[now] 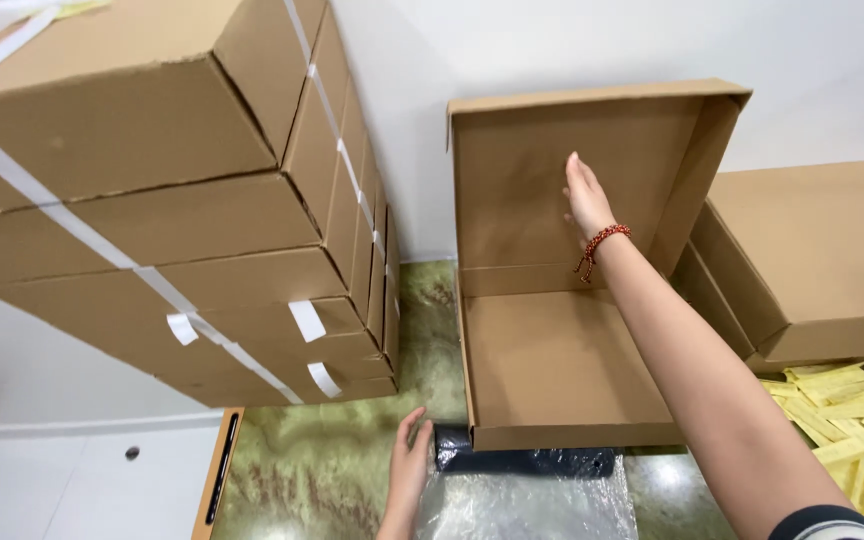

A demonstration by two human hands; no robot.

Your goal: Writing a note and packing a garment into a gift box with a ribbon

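An open flat cardboard box lies on the green marbled floor, its lid standing upright against the white wall. My right hand, with a red bead bracelet at the wrist, presses flat against the inside of the lid, fingers together and holding nothing. My left hand rests low, fingers on the end of a dark item in a clear plastic bag that lies just in front of the box's near edge.
A tall stack of strapped cardboard boxes fills the left. Closed flat boxes lean at the right. Yellow paper slips are piled at the lower right. A wooden edge borders the white floor at the lower left.
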